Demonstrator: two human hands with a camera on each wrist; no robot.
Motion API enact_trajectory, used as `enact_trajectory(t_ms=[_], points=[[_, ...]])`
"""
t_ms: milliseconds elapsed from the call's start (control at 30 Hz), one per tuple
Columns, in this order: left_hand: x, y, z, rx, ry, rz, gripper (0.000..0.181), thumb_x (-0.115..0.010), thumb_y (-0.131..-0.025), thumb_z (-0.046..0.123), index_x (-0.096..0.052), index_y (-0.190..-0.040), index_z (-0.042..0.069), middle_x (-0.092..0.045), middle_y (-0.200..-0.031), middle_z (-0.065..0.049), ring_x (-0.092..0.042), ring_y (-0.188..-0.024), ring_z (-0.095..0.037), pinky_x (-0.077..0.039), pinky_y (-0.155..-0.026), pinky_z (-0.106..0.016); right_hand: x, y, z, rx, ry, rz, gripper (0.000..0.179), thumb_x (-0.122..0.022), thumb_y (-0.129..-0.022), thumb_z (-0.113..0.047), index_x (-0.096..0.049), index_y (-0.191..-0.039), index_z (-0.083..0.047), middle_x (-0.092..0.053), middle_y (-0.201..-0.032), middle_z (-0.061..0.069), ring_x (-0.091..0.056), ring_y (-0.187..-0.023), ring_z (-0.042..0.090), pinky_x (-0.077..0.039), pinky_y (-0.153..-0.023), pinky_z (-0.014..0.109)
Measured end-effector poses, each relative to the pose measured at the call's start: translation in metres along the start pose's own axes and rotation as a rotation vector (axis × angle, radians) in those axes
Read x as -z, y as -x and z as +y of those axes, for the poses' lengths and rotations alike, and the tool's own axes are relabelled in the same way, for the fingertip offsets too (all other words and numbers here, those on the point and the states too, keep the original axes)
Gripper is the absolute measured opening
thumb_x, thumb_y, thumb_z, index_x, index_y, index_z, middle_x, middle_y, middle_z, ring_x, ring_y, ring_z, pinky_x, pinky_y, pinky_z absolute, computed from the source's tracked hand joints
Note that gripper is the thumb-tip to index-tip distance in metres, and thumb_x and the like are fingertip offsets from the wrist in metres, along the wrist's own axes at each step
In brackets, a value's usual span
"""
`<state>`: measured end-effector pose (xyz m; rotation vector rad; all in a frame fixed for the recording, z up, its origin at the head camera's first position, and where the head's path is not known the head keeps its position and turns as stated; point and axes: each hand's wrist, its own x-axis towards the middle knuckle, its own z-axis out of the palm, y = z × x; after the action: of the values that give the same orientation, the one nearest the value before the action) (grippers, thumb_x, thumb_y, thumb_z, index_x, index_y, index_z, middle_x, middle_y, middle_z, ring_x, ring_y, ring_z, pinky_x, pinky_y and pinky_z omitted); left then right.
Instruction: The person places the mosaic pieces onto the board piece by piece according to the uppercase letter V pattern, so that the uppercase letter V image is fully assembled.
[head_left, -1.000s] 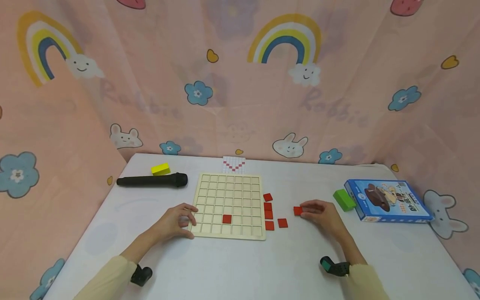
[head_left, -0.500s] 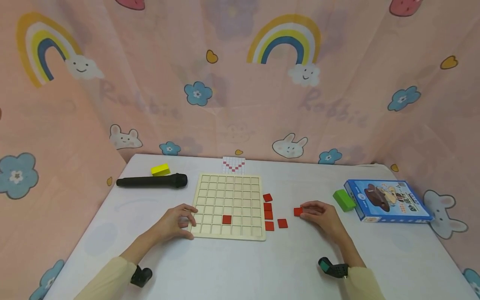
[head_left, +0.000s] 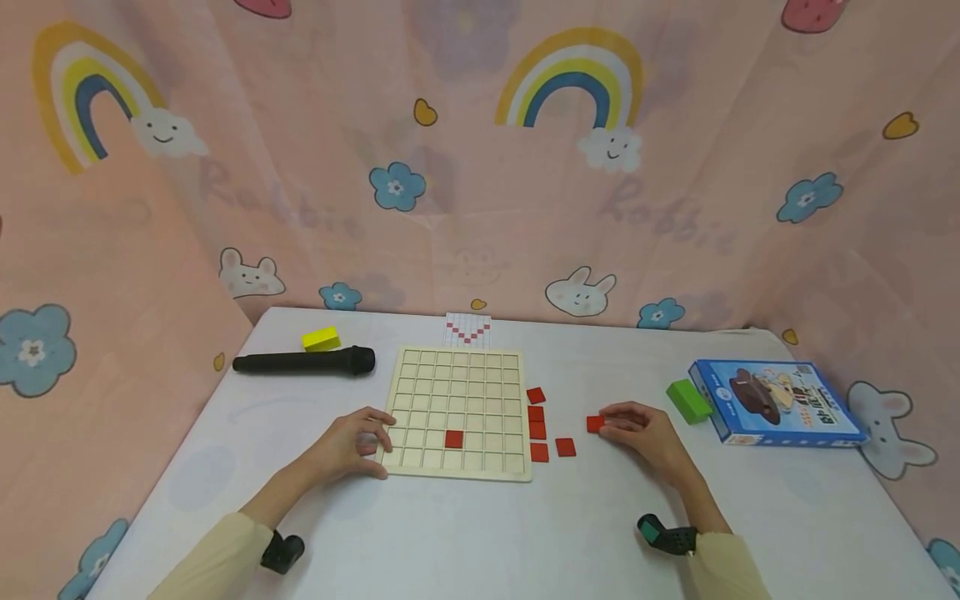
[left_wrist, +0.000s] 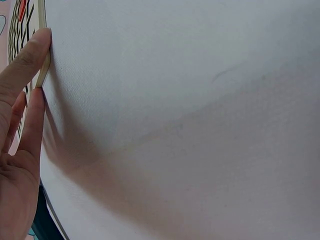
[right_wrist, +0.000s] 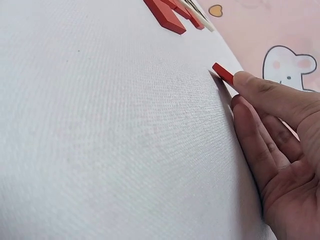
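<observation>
A cream grid board (head_left: pixel 480 392) lies flat on the white table, with one red square tile (head_left: pixel 453 439) in a cell of its lower half. My left hand (head_left: pixel 352 443) holds the board's lower left corner, thumb at the front edge and fingers over the left side. In the left wrist view, the thumb and fingertips meet the board's edge (left_wrist: pixel 42 65). To the right, my right hand (head_left: pixel 647 433) pinches a red tile (head_left: pixel 595 424) by its side. The right wrist view shows that tile (right_wrist: pixel 223 73) tilted, its near end between the fingertips.
Several loose red tiles (head_left: pixel 537 430) lie along the board's right side. Behind the board is a small pattern card (head_left: pixel 468 331). A black microphone (head_left: pixel 303 362) and yellow block (head_left: pixel 321 338) lie back left; a green block (head_left: pixel 688 401) and blue box (head_left: pixel 776 402) sit right.
</observation>
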<state>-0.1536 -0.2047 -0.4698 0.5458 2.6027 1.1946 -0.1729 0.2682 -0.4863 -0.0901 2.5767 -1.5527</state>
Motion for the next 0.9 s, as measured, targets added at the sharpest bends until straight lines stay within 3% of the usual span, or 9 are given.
enact_trajectory(t_ms=[267, 467, 733, 900], points=[[0.000, -0.002, -0.001, 0.014, 0.013, -0.003, 0.028, -0.088, -0.062, 0.009, -0.066, -0.078, 0.013, -0.055, -0.126, -0.010, -0.046, -0.123, -0.036, -0.055, -0.086, -0.025, 0.000, 0.000, 0.006, 0.020, 0.022, 0.015, 0.041, -0.072, -0.087, -0.025, -0.061, -0.119, -0.002, -0.065, -0.115, 0.017, -0.065, -0.101, 0.015, -0.046, -0.085, 0.006], [0.000, -0.001, -0.001, 0.024, 0.000, -0.005, 0.028, -0.088, -0.062, 0.010, -0.066, -0.078, 0.013, -0.055, -0.126, -0.011, -0.046, -0.123, -0.037, -0.055, -0.086, -0.024, -0.002, 0.001, 0.007, -0.041, 0.015, 0.037, 0.043, -0.071, -0.087, -0.030, -0.061, -0.121, -0.004, -0.064, -0.118, 0.015, -0.063, -0.106, 0.020, -0.045, -0.084, 0.006], [0.000, 0.000, -0.002, 0.013, -0.005, -0.002, 0.028, -0.089, -0.062, 0.009, -0.066, -0.078, 0.013, -0.055, -0.125, -0.011, -0.047, -0.122, -0.037, -0.055, -0.084, -0.023, -0.007, 0.006, 0.003, -0.077, -0.063, 0.075, 0.049, -0.071, -0.087, -0.034, -0.059, -0.123, -0.004, -0.062, -0.121, 0.016, -0.062, -0.105, 0.011, -0.048, -0.084, 0.009], [-0.001, -0.001, -0.002, 0.012, 0.008, 0.002, 0.029, -0.089, -0.061, 0.008, -0.066, -0.077, 0.012, -0.055, -0.125, -0.011, -0.047, -0.122, -0.037, -0.056, -0.084, -0.023, -0.013, 0.007, -0.001, -0.061, -0.075, 0.076, 0.049, -0.071, -0.086, -0.035, -0.059, -0.122, -0.005, -0.063, -0.120, 0.015, -0.063, -0.105, 0.017, -0.049, -0.084, 0.011]])
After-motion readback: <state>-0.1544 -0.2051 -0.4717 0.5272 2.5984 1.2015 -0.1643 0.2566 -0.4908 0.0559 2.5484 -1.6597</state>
